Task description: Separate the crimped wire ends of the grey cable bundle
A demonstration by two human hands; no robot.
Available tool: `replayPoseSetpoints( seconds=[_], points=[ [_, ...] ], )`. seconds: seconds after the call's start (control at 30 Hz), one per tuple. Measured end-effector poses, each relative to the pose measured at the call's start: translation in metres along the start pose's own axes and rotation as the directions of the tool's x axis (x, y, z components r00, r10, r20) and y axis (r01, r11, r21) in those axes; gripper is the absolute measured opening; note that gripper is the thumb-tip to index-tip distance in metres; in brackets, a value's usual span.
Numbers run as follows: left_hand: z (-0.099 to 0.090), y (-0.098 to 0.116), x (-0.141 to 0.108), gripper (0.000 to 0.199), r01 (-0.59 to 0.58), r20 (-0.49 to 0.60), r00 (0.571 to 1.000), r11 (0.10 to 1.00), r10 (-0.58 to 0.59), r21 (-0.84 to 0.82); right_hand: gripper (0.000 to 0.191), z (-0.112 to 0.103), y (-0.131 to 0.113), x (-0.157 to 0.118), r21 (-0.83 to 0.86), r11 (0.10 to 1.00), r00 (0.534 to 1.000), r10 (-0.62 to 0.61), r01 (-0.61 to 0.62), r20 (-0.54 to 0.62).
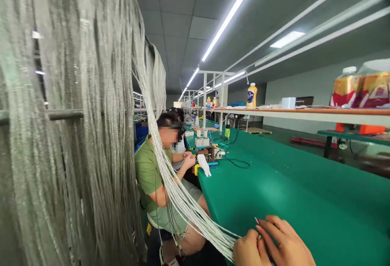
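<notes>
At the bottom right, my left hand closes around the ends of a bundle of white insulated wires, which runs down to it from the upper left. My right hand lies just beyond it, fingers curled over a thin metal wire tip. Both hands are over a green workbench mat. Much of what they hold is hidden by my fingers. The wires hang in long grey-white hanks over a dark horizontal rod at the left.
A seated co-worker in a green shirt works at the bench, just beyond the hanging wires, near a white glove and small bench machines. A shelf above the bench holds bottles and packages.
</notes>
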State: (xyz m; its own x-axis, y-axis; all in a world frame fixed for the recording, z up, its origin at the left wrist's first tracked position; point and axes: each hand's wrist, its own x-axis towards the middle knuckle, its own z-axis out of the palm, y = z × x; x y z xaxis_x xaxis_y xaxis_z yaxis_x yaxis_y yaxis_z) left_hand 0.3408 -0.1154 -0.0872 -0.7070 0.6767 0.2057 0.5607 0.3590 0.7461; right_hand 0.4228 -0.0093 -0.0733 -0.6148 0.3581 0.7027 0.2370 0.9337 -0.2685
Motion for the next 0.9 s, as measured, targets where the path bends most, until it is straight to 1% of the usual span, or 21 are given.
replayPoseSetpoints(
  seconds=[0.03, 0.1, 0.2, 0.23, 0.3, 0.37, 0.43, 0.5, 0.57, 0.63, 0.7, 0.77, 0.83, 0.9],
  points=[
    [-0.002, 0.002, -0.003, 0.031, -0.012, -0.043, 0.999, 1.0, 0.012, -0.006, 0.029, 0.001, -0.002, -0.002, -0.01, 1.0, 1.0, -0.01, 0.01, -0.006],
    [-0.005, 0.005, -0.007, 0.029, -0.037, -0.077, 0.996, 0.999, 0.035, -0.024, 0.027, 0.002, -0.008, -0.004, 0.03, 0.999, 0.999, -0.024, 0.023, 0.029],
    [-0.007, 0.006, -0.008, 0.026, -0.071, -0.056, 0.996, 0.997, 0.068, -0.043, 0.03, 0.002, -0.017, -0.001, 0.138, 0.99, 0.996, 0.014, -0.027, 0.093],
    [-0.007, 0.006, -0.007, 0.025, -0.077, -0.053, 0.996, 0.996, 0.075, -0.034, 0.031, 0.001, -0.019, 0.001, 0.169, 0.983, 0.993, 0.046, -0.064, 0.112],
    [-0.007, 0.006, -0.005, 0.025, -0.086, -0.055, 0.995, 0.996, 0.085, -0.015, 0.031, 0.001, -0.021, 0.005, 0.227, 0.958, 0.98, 0.149, -0.176, 0.131],
    [-0.007, 0.006, -0.004, 0.026, -0.09, -0.055, 0.994, 0.996, 0.09, -0.004, 0.028, 0.001, -0.022, 0.009, 0.287, 0.905, 0.948, 0.28, -0.313, 0.152],
    [-0.007, 0.006, -0.004, 0.026, -0.086, -0.052, 0.995, 0.996, 0.086, -0.008, 0.026, 0.002, -0.021, 0.012, 0.351, 0.834, 0.904, 0.381, -0.426, 0.194],
    [-0.007, 0.006, -0.005, 0.027, -0.08, -0.046, 0.996, 0.997, 0.08, -0.011, 0.027, 0.003, -0.021, 0.013, 0.391, 0.78, 0.872, 0.429, -0.489, 0.234],
    [-0.008, 0.008, -0.005, 0.027, -0.076, -0.039, 0.996, 0.997, 0.075, -0.018, 0.029, 0.004, -0.021, 0.013, 0.4, 0.761, 0.86, 0.449, -0.51, 0.242],
    [-0.009, 0.01, -0.005, 0.027, -0.078, -0.037, 0.996, 0.997, 0.078, -0.02, 0.028, 0.004, -0.021, 0.012, 0.383, 0.766, 0.856, 0.461, -0.517, 0.234],
    [-0.009, 0.012, -0.004, 0.027, -0.081, -0.04, 0.996, 0.997, 0.082, 0.006, 0.024, 0.004, -0.021, 0.011, 0.361, 0.783, 0.862, 0.461, -0.507, 0.211],
    [-0.01, 0.014, -0.004, 0.026, -0.092, -0.031, 0.995, 0.994, 0.094, 0.053, 0.021, 0.001, -0.022, 0.009, 0.315, 0.825, 0.883, 0.441, -0.469, 0.158],
    [-0.01, 0.014, -0.003, 0.026, -0.105, 0.002, 0.994, 0.991, 0.105, 0.085, 0.022, -0.004, -0.024, 0.007, 0.207, 0.911, 0.934, 0.348, -0.356, 0.074],
    [-0.011, 0.013, -0.003, 0.025, -0.125, 0.037, 0.992, 0.99, 0.123, 0.059, 0.021, -0.011, -0.028, 0.006, 0.062, 0.981, 0.983, 0.183, -0.183, 0.005]
  ],
)
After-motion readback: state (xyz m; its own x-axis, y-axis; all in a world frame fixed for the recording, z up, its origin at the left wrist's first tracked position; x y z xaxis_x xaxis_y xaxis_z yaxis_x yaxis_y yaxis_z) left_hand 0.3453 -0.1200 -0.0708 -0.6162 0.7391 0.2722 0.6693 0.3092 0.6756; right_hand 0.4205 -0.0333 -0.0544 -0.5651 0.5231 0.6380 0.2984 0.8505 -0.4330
